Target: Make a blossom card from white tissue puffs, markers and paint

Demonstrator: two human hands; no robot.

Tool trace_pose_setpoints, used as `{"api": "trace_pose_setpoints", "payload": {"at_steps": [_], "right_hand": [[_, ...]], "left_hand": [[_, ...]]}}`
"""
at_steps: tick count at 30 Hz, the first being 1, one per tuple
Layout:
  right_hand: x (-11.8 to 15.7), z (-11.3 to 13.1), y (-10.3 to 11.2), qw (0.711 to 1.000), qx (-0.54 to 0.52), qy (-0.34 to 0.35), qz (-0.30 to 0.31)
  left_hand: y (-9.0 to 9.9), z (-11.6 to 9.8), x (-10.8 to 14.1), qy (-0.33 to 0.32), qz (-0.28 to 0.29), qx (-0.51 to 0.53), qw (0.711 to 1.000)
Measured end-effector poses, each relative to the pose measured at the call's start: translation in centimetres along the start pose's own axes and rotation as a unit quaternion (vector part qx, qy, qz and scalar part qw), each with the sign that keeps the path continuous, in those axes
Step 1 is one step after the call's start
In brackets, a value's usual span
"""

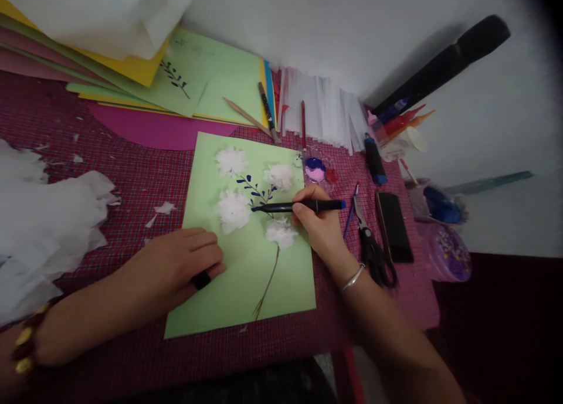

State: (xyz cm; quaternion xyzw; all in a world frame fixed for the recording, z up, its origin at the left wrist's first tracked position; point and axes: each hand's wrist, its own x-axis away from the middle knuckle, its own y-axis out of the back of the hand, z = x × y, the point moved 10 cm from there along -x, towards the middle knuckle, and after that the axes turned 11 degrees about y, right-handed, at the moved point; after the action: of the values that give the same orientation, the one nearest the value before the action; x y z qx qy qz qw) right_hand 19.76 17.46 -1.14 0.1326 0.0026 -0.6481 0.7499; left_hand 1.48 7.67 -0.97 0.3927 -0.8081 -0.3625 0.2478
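My right hand (314,216) grips a black marker (281,206) with a blue end. Its tip touches the light green sheet (237,275) beside a white paper flower (233,211), where dark blue leaves (257,191) run along a thin stem. Three more white tissue flowers are on the sheet, and a brown stem (269,281) runs down from the lowest one. My left hand (193,260) rests on the sheet's left side with its fingers curled. A small black piece (201,279) shows at those fingers; whether it is a cap or a ring, I cannot tell.
White tissue paper (53,210) lies at the left. Coloured sheets (220,70) are stacked behind, with a pencil (246,115) on top. Right of the green sheet are a paint palette (315,172), scissors (373,251), a phone (394,227) and a purple tub (448,254). A wall stands behind.
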Motion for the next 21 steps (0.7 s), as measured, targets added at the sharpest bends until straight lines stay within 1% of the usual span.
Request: {"api": "trace_pose_setpoints", "payload": {"at_steps": [3,7,10,12,15,19,21], "right_hand": [[0.0,-0.3,-0.1,1.000,-0.027,-0.010,0.000],[-0.1,-0.8,0.8,0.988,-0.148,-0.020,-0.044],[-0.2,-1.1,1.2,0.977,-0.204,-0.036,-0.041],[-0.1,-1.1,1.5,0.978,-0.200,-0.039,-0.037],[0.2,-1.3,2.1,0.986,-0.152,-0.040,-0.048],[0.6,-1.1,1.6,0.995,-0.094,-0.031,-0.027],[0.7,-0.8,1.2,0.997,-0.067,-0.025,-0.015]], "left_hand": [[-0.3,0.3,0.0,0.005,0.005,-0.005,1.000],[-0.2,0.5,0.0,0.003,-0.007,-0.009,1.000],[-0.2,0.3,0.1,0.000,-0.013,-0.016,1.000],[-0.1,0.2,0.1,0.001,-0.018,-0.020,1.000],[0.0,0.1,0.1,-0.003,-0.026,-0.014,1.000],[0.1,0.1,0.3,-0.015,-0.038,-0.005,0.999],[0.0,0.2,0.3,-0.017,-0.032,-0.001,0.999]]}}
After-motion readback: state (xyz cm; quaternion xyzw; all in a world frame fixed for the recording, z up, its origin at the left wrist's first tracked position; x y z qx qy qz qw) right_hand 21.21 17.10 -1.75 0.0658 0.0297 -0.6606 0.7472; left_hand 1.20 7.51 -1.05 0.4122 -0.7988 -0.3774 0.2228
